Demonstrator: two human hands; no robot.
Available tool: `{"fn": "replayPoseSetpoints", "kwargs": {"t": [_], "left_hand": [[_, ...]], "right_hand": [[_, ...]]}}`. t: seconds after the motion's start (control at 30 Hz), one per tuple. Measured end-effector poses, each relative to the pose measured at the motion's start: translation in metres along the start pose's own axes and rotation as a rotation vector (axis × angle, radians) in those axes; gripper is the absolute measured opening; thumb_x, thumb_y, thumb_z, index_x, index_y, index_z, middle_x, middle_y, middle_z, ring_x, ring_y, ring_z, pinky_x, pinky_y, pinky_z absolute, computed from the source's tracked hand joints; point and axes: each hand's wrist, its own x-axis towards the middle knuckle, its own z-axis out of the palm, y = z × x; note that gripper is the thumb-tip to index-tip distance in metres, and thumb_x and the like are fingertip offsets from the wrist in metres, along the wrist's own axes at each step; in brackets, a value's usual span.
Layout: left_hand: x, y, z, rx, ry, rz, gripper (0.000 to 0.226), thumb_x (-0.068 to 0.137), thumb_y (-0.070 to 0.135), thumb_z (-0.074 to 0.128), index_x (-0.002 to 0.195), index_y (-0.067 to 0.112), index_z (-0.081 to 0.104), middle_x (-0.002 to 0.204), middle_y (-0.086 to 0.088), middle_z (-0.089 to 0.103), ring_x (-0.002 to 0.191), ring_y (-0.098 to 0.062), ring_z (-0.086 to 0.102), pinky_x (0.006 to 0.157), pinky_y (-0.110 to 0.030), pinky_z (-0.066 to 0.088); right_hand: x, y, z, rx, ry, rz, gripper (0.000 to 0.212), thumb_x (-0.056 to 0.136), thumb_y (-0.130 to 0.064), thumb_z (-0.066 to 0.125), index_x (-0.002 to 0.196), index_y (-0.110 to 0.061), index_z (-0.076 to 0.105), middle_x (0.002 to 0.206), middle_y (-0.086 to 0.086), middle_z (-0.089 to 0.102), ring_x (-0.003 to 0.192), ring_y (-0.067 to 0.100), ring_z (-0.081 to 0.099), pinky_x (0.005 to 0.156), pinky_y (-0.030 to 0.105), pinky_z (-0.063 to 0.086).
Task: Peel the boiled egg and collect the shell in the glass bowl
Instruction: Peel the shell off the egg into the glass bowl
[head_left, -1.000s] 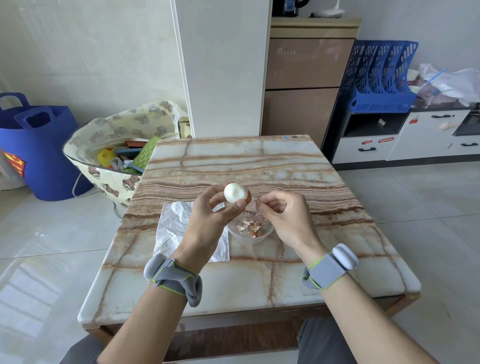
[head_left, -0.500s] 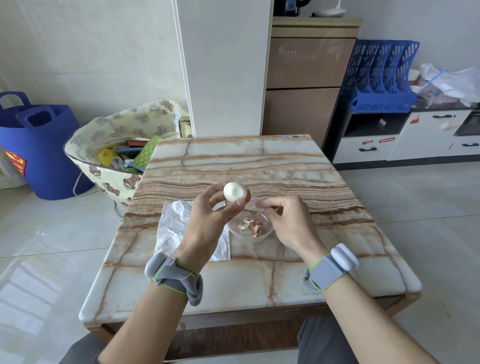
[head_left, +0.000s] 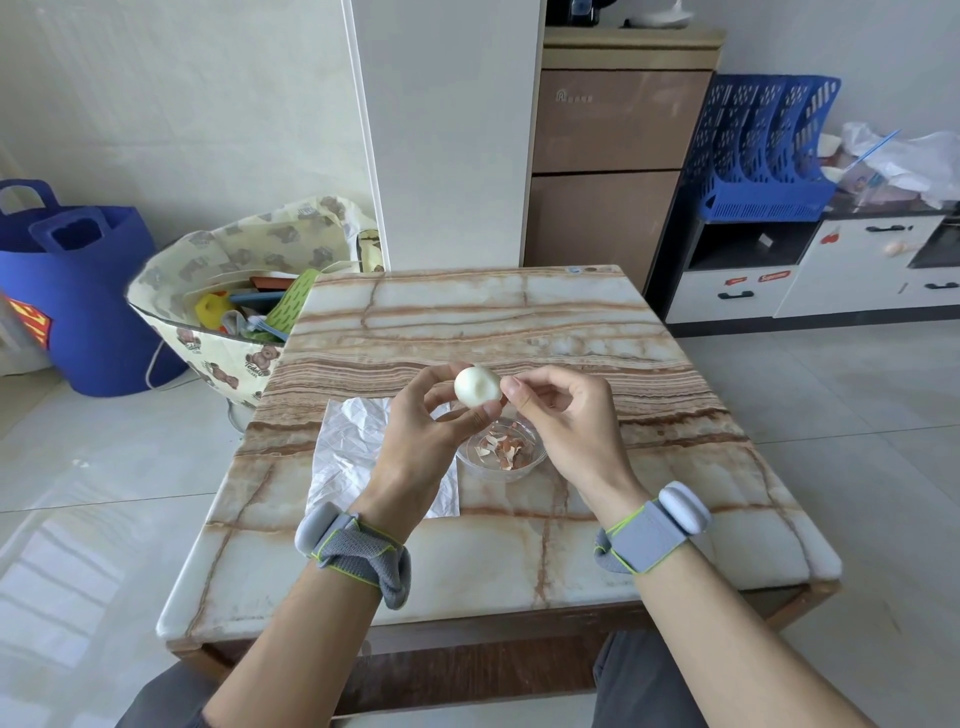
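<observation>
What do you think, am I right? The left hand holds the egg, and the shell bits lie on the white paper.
No. The left hand holds the egg, but the shell bits lie in the glass bowl, as the head view shows.

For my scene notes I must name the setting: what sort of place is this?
Probably a room in a home: a marble-patterned table, a bear-print bag full of household bits on the tiled floor, and a low white cabinet carrying blue file racks.
</observation>
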Motion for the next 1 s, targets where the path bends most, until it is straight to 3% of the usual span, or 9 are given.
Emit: {"fn": "replayPoseSetpoints", "kwargs": {"t": [0.1,0.17,0.3,0.43,0.57,0.77,0.87,1.0], "left_hand": [[-0.003,0.003,0.003,0.006,0.001,0.009,0.047,0.068,0.006,0.089,0.108,0.009,0.065,0.100,-0.009,0.073,0.089,-0.028,0.077,0.090,-0.041,0.059],[-0.004,0.004,0.005,0.030,0.019,0.018,0.051,0.066,0.000,0.090,0.109,0.006,0.064,0.102,-0.013,0.072,0.087,-0.029,0.077,0.081,-0.034,0.061],[-0.003,0.004,0.007,0.121,0.068,0.070,0.052,0.067,-0.006,0.091,0.110,0.002,0.063,0.101,-0.013,0.072,0.076,-0.022,0.078,0.066,-0.022,0.059],[-0.001,0.002,0.008,0.166,0.079,0.102,0.051,0.066,-0.001,0.093,0.107,0.007,0.064,0.094,-0.006,0.074,0.075,-0.019,0.078,0.066,-0.024,0.060],[-0.001,0.002,0.006,0.184,0.076,0.113,0.050,0.066,0.002,0.094,0.106,0.007,0.065,0.096,-0.011,0.075,0.078,-0.024,0.079,0.067,-0.026,0.060],[-0.002,0.003,0.006,0.198,0.076,0.108,0.047,0.070,-0.003,0.091,0.109,0.006,0.067,0.101,-0.018,0.075,0.083,-0.031,0.078,0.075,-0.039,0.065],[-0.001,0.004,0.004,0.198,0.074,0.106,0.045,0.071,-0.005,0.090,0.109,0.007,0.069,0.102,-0.018,0.075,0.084,-0.030,0.078,0.073,-0.032,0.063],[-0.001,0.005,0.003,0.175,0.059,0.090,0.045,0.072,-0.006,0.088,0.110,0.012,0.071,0.095,-0.008,0.076,0.082,-0.025,0.078,0.071,-0.026,0.061]], "right_hand": [[0.000,0.000,0.001,0.013,0.012,0.007,0.009,0.090,-0.025,0.082,0.086,-0.018,0.080,0.078,-0.002,0.078,0.072,0.009,0.072,0.070,0.028,0.056],[0.000,-0.001,0.000,0.016,0.004,0.009,0.007,0.091,-0.021,0.081,0.085,-0.018,0.080,0.076,-0.002,0.078,0.071,0.009,0.073,0.067,0.027,0.056],[-0.001,-0.004,0.001,-0.025,0.009,-0.001,0.012,0.094,-0.017,0.077,0.083,-0.016,0.078,0.073,-0.003,0.077,0.068,0.011,0.070,0.069,0.038,0.059],[-0.003,-0.007,0.002,-0.116,0.023,-0.040,0.017,0.095,-0.016,0.075,0.078,-0.015,0.077,0.067,-0.011,0.073,0.062,0.003,0.065,0.066,0.028,0.052],[-0.005,-0.012,0.002,-0.234,0.053,-0.093,0.017,0.092,-0.014,0.076,0.075,-0.016,0.077,0.065,-0.015,0.071,0.060,-0.001,0.064,0.063,0.018,0.049],[-0.004,-0.013,0.003,-0.287,0.067,-0.086,0.019,0.090,-0.015,0.076,0.072,-0.017,0.077,0.063,-0.014,0.072,0.058,-0.001,0.064,0.061,0.019,0.049],[-0.002,-0.014,0.001,-0.252,0.048,-0.038,0.020,0.092,-0.018,0.076,0.072,-0.019,0.078,0.064,-0.013,0.074,0.058,-0.001,0.066,0.062,0.021,0.051],[0.000,-0.014,-0.002,-0.193,0.021,-0.004,0.018,0.095,-0.018,0.074,0.077,-0.019,0.078,0.062,-0.010,0.073,0.057,0.006,0.070,0.065,0.036,0.060]]}}
